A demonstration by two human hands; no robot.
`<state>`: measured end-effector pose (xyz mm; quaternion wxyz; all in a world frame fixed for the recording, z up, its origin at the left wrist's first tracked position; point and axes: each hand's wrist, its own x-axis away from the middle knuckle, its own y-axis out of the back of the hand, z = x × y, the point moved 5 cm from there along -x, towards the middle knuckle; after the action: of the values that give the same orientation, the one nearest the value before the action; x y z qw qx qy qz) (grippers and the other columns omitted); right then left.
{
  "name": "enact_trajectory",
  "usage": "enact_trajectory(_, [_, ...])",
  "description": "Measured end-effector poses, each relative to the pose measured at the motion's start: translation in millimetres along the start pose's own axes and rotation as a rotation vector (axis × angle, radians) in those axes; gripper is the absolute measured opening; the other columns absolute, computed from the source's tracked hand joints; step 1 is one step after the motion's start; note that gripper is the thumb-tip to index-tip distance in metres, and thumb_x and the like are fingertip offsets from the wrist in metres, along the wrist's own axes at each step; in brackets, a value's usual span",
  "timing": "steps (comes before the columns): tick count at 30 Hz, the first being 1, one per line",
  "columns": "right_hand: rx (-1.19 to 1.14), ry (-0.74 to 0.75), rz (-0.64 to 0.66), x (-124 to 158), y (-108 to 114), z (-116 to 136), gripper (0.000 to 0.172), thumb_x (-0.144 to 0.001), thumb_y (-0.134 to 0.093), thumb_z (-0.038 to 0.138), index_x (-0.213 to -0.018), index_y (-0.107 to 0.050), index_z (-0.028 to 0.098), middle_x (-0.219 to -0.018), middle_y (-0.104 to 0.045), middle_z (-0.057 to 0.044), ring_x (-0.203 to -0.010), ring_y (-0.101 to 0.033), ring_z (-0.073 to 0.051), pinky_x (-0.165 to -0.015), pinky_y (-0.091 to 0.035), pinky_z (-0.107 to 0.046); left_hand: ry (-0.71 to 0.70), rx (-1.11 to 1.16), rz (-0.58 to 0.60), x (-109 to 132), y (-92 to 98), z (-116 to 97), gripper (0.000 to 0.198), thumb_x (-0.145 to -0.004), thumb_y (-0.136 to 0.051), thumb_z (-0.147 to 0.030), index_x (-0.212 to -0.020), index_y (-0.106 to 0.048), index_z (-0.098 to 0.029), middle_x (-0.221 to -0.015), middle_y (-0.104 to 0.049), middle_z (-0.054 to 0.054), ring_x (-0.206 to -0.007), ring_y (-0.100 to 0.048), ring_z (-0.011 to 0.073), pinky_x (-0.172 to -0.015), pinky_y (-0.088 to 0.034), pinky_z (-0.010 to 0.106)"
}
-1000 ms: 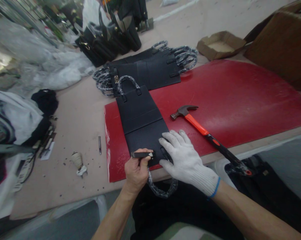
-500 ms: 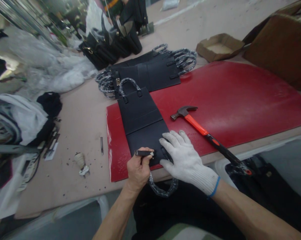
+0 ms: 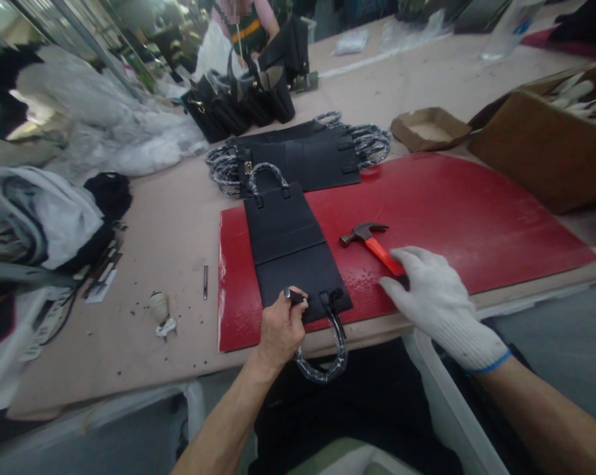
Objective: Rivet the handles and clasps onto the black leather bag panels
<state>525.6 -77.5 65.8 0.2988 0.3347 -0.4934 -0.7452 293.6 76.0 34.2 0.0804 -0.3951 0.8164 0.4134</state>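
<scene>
By the near edge of the tabletop [image 3: 144, 244], left hand [image 3: 282, 328] pinches 1 short tool [image 3: 292, 296]; right hand [image 3: 435, 298] partly hides 1 hammer [image 3: 378, 251].

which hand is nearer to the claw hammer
Right. The gloved right hand is at the claw hammer, covering its lower end; the bare left hand is farther off, to the hammer's left, holding a short dark tool over the black bag panel.

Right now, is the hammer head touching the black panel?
Apart. The head camera view shows a strip of red mat between the hammer head and the right edge of the black panel.
</scene>
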Motion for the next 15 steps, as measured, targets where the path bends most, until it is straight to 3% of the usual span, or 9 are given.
enact_trajectory(3, [0.192,-0.117,0.213,-3.4,-0.5,-15.4,0.041,-0.095,-0.055,0.036,-0.126,-0.064,0.01,-0.113,-0.066,-0.022,-0.097,-0.066,-0.04,-0.079,-0.054,-0.049,0.005,-0.02,-0.008,0.0,-1.1,-0.1,0.014,-0.099,-0.05,-0.018,-0.106,-0.062,-0.02,-0.092,-0.075,0.005,-0.078,-0.074,0.0173,-0.07,-0.059,0.025])
enact_trajectory(6, [0.11,-0.199,0.369,-4.8,-2.0,-13.5,0.029,-0.093,-0.056,0.031,-0.116,-0.064,0.015,-0.101,-0.068,-0.016,-0.087,-0.067,-0.034,-0.071,-0.05,-0.041,-0.001,-0.043,-0.022,-0.3,-2.0,-0.9,0.014,-0.099,-0.05,-0.018,-0.107,-0.061,-0.02,-0.092,-0.075,0.005,-0.078,-0.075,0.0178,-0.07,-0.06,0.024])
enact_trajectory(8, [-0.146,-0.326,0.452,-4.4,-4.5,-9.2,0.022,-0.087,-0.06,0.03,-0.106,-0.063,0.018,-0.087,-0.066,-0.01,-0.076,-0.066,-0.029,-0.064,-0.048,-0.035,-0.017,-0.045,-0.039,-0.4,-2.3,-2.0,0.014,-0.099,-0.051,-0.017,-0.108,-0.061,-0.02,-0.092,-0.075,0.005,-0.08,-0.075,0.0186,-0.071,-0.061,0.025])
enact_trajectory(12, [-1.031,-0.729,0.607,5.0,-16.4,9.3,0.019,-0.081,-0.057,0.025,-0.099,-0.058,0.019,-0.07,-0.056,-0.001,-0.055,-0.053,-0.016,-0.052,-0.044,-0.025,-0.056,-0.033,-0.068,-0.4,-3.6,-4.5,0.016,-0.098,-0.051,-0.015,-0.112,-0.059,-0.02,-0.092,-0.076,0.006,-0.081,-0.076,0.0202,-0.07,-0.062,0.026])
enact_trajectory(15, [-1.279,-0.827,0.572,6.9,-9.1,27.8,0.017,-0.086,-0.058,0.031,-0.097,-0.056,0.018,-0.07,-0.052,0.001,-0.049,-0.045,-0.011,-0.044,-0.037,-0.019,-0.061,-0.02,-0.066,-1.5,-5.0,-5.4,0.017,-0.098,-0.051,-0.014,-0.112,-0.058,-0.02,-0.092,-0.075,0.006,-0.081,-0.076,0.0206,-0.069,-0.062,0.027])
